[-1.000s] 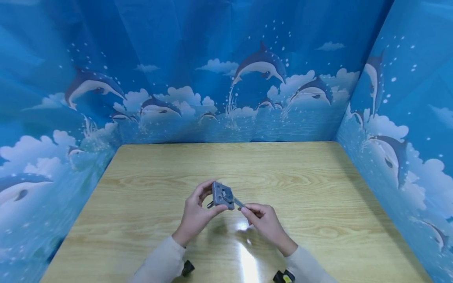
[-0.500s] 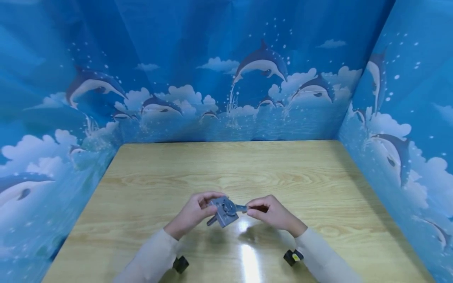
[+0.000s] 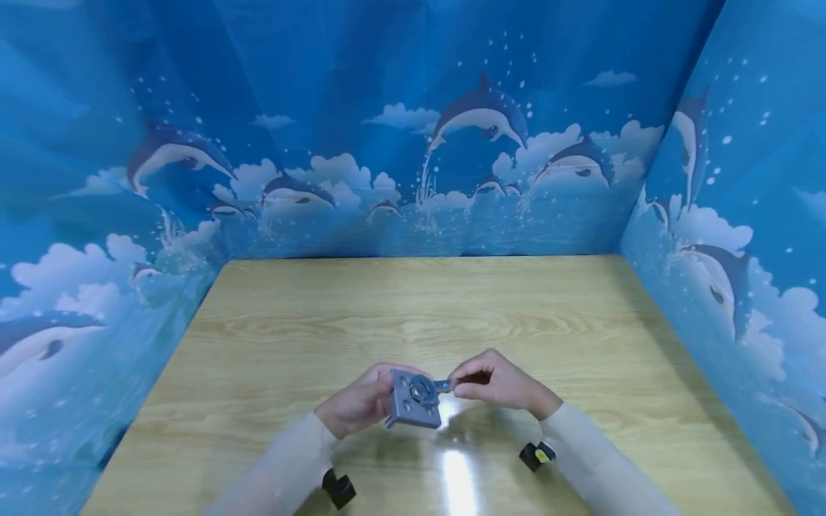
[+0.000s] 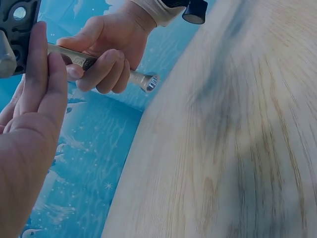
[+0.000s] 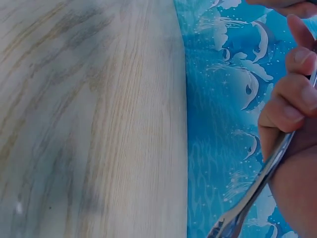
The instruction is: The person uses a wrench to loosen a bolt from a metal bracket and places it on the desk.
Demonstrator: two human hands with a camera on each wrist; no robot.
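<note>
My left hand holds a square grey metal plate above the table, tilted toward the head camera. Holes pierce the plate near its corners, and a round fitting sits on its face. In the left wrist view, only part of the dark plate shows, beside a rounded metal end. My right hand grips a wrench by the shaft, one end at the round fitting. The wrench's free ring end sticks out behind the right hand. Exactly how the wrench sits on the fitting is too small to tell.
A wood-grain table lies beneath both hands. Blue dolphin-print sheets stand up along its back and sides. Black wrist cameras hang under the sleeves.
The plate has turned so its face and lower edge show toward the head camera. The left hand has shifted its hold behind the plate. The right hand has moved slightly right, still gripping the wrench.
</note>
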